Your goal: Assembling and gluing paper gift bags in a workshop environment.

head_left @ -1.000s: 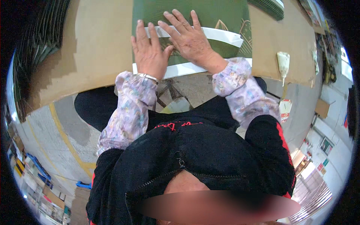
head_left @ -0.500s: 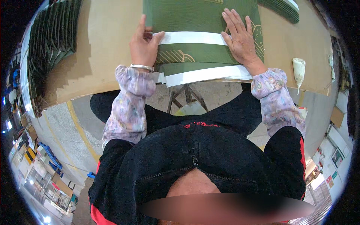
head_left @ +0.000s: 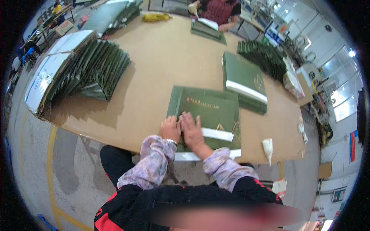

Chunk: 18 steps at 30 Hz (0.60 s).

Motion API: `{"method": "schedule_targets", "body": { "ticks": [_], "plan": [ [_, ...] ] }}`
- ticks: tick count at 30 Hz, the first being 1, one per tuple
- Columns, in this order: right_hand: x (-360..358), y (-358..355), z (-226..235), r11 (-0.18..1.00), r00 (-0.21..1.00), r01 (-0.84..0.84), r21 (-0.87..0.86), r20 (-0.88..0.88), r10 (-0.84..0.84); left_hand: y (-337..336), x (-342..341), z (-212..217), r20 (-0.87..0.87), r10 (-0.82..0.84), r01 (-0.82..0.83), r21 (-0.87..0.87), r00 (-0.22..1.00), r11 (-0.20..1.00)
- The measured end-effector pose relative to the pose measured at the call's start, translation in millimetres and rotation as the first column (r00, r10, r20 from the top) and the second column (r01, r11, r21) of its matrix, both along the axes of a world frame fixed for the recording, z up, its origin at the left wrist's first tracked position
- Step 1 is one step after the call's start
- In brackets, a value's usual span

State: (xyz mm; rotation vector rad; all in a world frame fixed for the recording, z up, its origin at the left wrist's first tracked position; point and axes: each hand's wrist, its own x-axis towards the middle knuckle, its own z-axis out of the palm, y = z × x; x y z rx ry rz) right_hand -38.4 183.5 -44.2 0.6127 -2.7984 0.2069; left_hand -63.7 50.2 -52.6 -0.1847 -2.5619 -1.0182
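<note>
A flat dark green cardboard piece (head_left: 210,111) with white strips lies on the brown table (head_left: 162,69) in front of me. My left hand (head_left: 170,129) rests with curled fingers on its near left edge. Beside it, my right hand (head_left: 191,131) lies flat, fingers spread, pressing on the green surface next to a white strip (head_left: 217,134). A second white strip (head_left: 192,156) runs along the table's near edge. Both hands touch each other and neither grips anything.
A stack of the same green pieces (head_left: 244,81) lies to the right, more fanned green pieces (head_left: 96,73) to the left and at the far right (head_left: 262,57). A white glue bottle (head_left: 267,148) lies near the right edge. Another person (head_left: 217,11) works at the far side.
My hands have come together from the outer edges of the green piece to its near left part. The view has tilted up and now shows the whole table.
</note>
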Motion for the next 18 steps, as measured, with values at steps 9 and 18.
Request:
{"method": "schedule_targets", "body": {
  "ticks": [9,18],
  "plan": [
    [6.7,69.9,31.8,0.982,0.987,-0.162,0.094,0.018,0.161,2.2,-5.8,20.6,0.128,-0.043,0.057,-0.106,0.991,0.993],
    [30.3,146.3,31.2,0.992,0.992,0.126,-0.002,0.032,-0.126,6.4,-14.7,15.2,0.262,0.037,0.032,-0.257,0.964,0.966]
  ]
}}
